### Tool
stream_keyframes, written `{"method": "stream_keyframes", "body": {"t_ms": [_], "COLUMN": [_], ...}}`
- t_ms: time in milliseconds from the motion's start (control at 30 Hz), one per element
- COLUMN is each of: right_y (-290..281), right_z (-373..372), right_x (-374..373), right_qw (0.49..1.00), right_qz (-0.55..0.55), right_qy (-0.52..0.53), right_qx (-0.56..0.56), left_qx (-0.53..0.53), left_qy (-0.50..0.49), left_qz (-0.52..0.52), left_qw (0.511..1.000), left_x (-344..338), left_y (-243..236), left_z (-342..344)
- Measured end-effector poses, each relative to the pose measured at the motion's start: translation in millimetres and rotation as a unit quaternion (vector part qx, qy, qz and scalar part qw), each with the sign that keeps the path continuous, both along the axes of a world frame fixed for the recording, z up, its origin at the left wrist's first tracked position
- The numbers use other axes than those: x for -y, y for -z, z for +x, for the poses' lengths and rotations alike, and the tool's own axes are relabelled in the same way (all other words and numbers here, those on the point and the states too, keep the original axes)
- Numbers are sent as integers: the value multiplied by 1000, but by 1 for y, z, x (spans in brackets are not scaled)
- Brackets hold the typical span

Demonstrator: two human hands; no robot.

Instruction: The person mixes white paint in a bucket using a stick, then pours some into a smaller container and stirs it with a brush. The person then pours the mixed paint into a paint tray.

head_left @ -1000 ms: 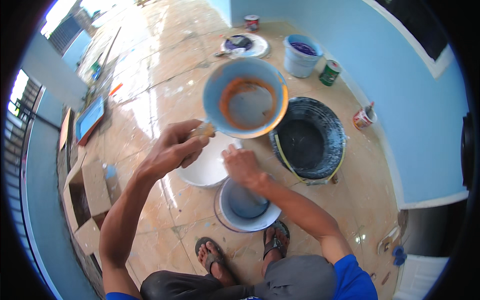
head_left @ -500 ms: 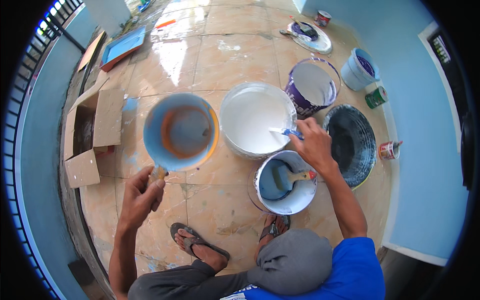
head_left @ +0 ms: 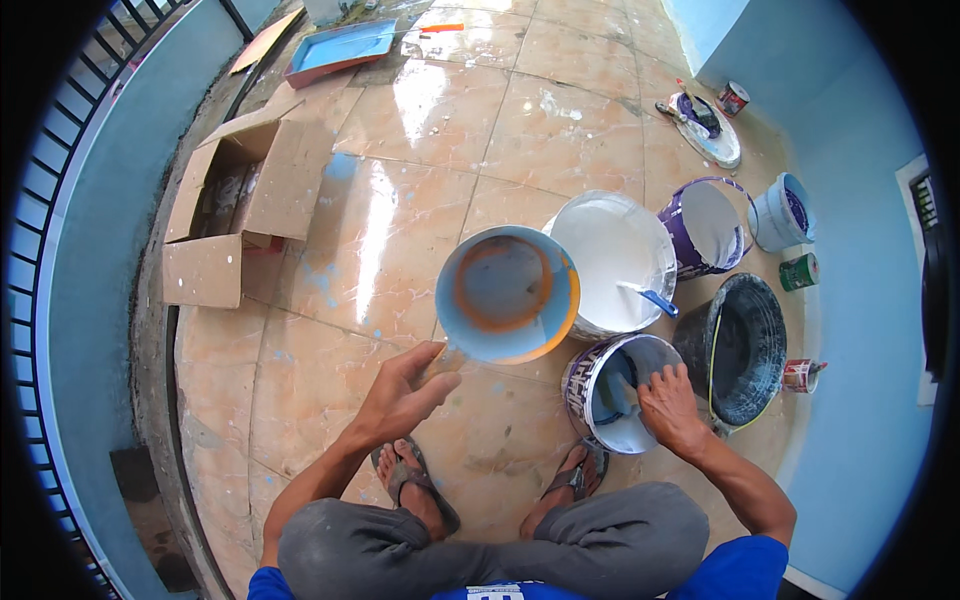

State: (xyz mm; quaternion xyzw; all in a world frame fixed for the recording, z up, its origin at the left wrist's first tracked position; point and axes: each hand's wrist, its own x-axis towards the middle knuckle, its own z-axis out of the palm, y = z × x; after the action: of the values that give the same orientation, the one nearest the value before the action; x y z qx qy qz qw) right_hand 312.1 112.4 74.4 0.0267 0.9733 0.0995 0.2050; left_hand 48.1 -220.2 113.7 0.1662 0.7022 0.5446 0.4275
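My left hand [head_left: 408,392] grips the short handle of a light blue dipper [head_left: 450,310], which has an orange-brown ring inside its bowl. Just right of it stands a wide tub of white paint [head_left: 600,245]. A blue-handled tool with a white blade [head_left: 655,299] lies across that tub's rim. My right hand [head_left: 677,410] reaches into a white bucket with dark print [head_left: 581,390]. Its fingers are closed around the handle of a paintbrush [head_left: 622,392], whose bristle end is down in the bucket's blue-grey paint. The hand covers most of that handle.
At right stand a black basin [head_left: 750,340], a purple bucket [head_left: 690,240], a pale blue pail [head_left: 770,228], a green can [head_left: 798,272] and a small can [head_left: 798,376]. An opened cardboard box [head_left: 290,180] and paint tray [head_left: 320,62] are at left.
My right hand has left the blue-handled tool on the tub's rim and taken hold of the paintbrush in the bucket. The view has shifted; the left hand still holds the dipper.
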Motion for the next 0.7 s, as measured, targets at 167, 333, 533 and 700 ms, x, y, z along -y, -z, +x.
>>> {"method": "stream_keyframes", "body": {"t_ms": [167,333,533,700], "right_y": [-16,-99,-197,-191], "right_z": [-5,7,-16,-129], "right_x": [3,3,28,70], "right_qw": [991,930,845,883], "right_qz": [-53,-212,-324,-366], "right_qy": [121,266,331,132], "right_qx": [12,-138,-266,-263], "left_qx": [14,3,28,33], "left_qy": [-2,-19,-18,-22], "left_qz": [15,0,-3,-4], "left_qw": [1000,1000,999,999], "left_x": [1,23,32,38], "left_y": [9,32,54,76], "left_z": [4,8,10,20]}}
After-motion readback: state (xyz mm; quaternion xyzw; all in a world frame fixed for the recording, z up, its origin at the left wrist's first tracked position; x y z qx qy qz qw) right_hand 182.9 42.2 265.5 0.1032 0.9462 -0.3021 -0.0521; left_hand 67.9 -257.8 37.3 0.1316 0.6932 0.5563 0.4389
